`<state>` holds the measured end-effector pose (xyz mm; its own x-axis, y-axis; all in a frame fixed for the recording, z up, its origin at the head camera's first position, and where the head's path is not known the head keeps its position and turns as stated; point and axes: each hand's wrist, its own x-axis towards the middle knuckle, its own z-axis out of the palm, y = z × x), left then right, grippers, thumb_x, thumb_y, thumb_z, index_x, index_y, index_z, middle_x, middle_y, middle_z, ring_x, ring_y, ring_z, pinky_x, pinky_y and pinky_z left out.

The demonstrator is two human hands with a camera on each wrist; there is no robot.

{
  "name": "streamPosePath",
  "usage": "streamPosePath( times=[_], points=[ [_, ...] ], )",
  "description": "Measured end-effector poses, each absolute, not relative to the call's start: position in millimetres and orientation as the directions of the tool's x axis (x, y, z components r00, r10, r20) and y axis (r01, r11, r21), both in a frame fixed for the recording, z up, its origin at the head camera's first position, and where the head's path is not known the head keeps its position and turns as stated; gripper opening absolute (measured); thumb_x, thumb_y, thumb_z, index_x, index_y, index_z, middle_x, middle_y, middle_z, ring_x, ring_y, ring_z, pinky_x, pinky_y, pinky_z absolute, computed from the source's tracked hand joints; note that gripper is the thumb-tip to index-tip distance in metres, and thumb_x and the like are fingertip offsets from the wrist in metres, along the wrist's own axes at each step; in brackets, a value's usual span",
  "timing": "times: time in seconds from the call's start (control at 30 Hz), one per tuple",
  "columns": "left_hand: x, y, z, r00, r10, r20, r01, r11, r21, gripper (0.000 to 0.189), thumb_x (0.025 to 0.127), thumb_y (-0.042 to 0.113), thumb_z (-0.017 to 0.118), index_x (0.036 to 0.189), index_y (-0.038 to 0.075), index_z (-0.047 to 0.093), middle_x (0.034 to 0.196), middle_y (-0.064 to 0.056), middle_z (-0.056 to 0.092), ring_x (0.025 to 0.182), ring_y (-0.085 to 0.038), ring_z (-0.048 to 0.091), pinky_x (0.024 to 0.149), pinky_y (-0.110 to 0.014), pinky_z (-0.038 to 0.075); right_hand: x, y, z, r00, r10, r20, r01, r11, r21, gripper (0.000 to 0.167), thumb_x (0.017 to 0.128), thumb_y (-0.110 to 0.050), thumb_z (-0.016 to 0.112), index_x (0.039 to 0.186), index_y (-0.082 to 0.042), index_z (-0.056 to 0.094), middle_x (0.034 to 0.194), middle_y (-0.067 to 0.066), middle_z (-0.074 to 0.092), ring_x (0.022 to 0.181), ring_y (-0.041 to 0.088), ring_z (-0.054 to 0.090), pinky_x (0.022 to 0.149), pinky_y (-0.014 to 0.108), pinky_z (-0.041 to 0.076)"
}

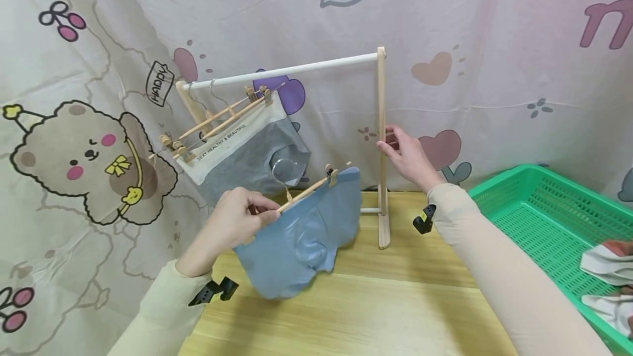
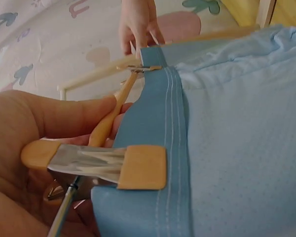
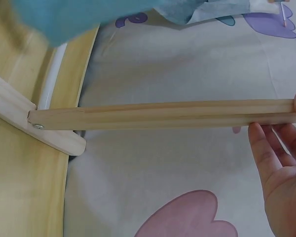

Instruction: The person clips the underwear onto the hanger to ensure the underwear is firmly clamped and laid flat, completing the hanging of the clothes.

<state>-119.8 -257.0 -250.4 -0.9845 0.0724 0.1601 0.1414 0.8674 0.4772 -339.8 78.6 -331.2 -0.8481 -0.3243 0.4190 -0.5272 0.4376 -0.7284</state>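
My left hand (image 1: 242,216) pinches the wooden bar of a clip hanger (image 1: 311,187) in front of the rack. Light blue boxer briefs (image 1: 296,246) hang from it by the waistband; in the left wrist view a wood-tipped metal clip (image 2: 143,167) bites the waistband close to my fingers. The hanger's metal hook (image 1: 285,171) points up. My right hand (image 1: 407,155) holds the right post (image 1: 382,125) of a small wooden garment rack, thumb and fingers on opposite sides. Grey underwear (image 1: 257,153) with a lettered white waistband hangs at the rack's left on a clip hanger.
A white rail (image 1: 296,67) tops the rack, which stands on a wooden table (image 1: 395,301). Another hanger (image 1: 210,120) hangs behind the grey underwear. At the right, a green plastic basket (image 1: 524,224) holds white and reddish cloth items (image 1: 610,262). A printed curtain (image 1: 494,70) hangs behind.
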Motion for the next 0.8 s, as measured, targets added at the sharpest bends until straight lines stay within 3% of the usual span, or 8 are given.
streamPosePath(
  times=[0.27,0.8],
  points=[
    [-137,-266,-238,-0.986,-0.026,0.166,0.06,0.868,0.493,0.014,0.097,0.022,0.08,0.104,0.013,0.087,0.086,-0.003,0.081,0.065,-0.016,0.061,0.066,-0.034,0.05,-339,81,-332,-0.851,-0.322,0.414,-0.521,0.436,-0.734,0.047,0.113,-0.027,0.058,0.15,0.0,0.048,0.134,0.026,0.069,0.122,0.044,0.069,0.104,0.059,0.056],
    [-167,-278,-216,-0.961,-0.106,0.256,0.044,0.853,0.52,0.02,0.099,0.021,0.076,0.107,0.005,0.085,0.095,-0.013,0.081,0.073,-0.017,0.063,0.067,-0.031,0.05,-337,82,-335,-0.852,-0.331,0.406,-0.52,0.433,-0.736,0.047,0.113,-0.029,0.056,0.151,-0.001,0.048,0.135,0.027,0.068,0.124,0.044,0.069,0.106,0.059,0.055]
  ],
)
